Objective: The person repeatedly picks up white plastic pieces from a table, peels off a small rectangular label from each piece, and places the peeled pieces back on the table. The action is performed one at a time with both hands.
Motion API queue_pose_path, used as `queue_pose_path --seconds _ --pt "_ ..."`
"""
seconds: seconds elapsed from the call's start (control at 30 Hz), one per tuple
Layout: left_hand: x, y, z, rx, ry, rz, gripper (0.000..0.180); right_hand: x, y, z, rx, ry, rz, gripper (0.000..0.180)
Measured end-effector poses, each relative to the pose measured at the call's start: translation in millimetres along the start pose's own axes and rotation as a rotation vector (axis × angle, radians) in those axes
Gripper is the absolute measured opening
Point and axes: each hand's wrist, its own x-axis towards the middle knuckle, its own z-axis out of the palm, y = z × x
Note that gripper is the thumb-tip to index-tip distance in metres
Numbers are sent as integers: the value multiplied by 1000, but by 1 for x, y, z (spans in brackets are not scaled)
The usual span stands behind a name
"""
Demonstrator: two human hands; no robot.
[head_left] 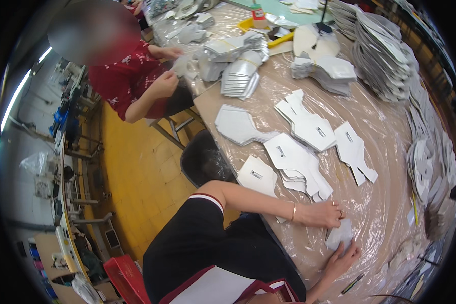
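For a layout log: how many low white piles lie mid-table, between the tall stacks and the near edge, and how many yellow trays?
Low white piles: 5
Yellow tray: 1
Total: 6

I see a factory workshop: stacks of cut white pieces [385, 45] at one o'clock on a plastic-covered worktable [390, 202], machines [71, 126] at nine

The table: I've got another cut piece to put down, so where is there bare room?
Bare plastic-covered table lies between the left hand and the flat white pieces, and right of the small piece under both hands. The far end and right edge stacks are crowded.
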Motion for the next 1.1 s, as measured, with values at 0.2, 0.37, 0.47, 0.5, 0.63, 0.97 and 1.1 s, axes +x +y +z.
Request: queue_pose_path --seconds 0.2,0.37,0.47,0.5,0.63,0.97,1.1 --pt "-7 33 10 -517 29 -319 15 -42 -27 -3 -87 -15 183 42" --pt "-8 46 -3 -643 -46 -412 34 -52 -43 -5 -103 -23 241 48" --pt "-10 50 -9 -665 -38 -440 46 -51 -43 -5 -68 19 189 49" --pt "-11 49 -10 -671 -35 -434 49 -50 -43 -5 -60 12 195 50" --pt "-10 50 -6 -718 9 -449 53 -49 -41 -8 -36 -31 227 52" --pt "-10 49 0 -816 92 -564 43 -34 -34 -24 105 -40 288 33" --pt "-7 49 -9 -816 47 -622 41 -24 -26 -38 90 31 298 28"
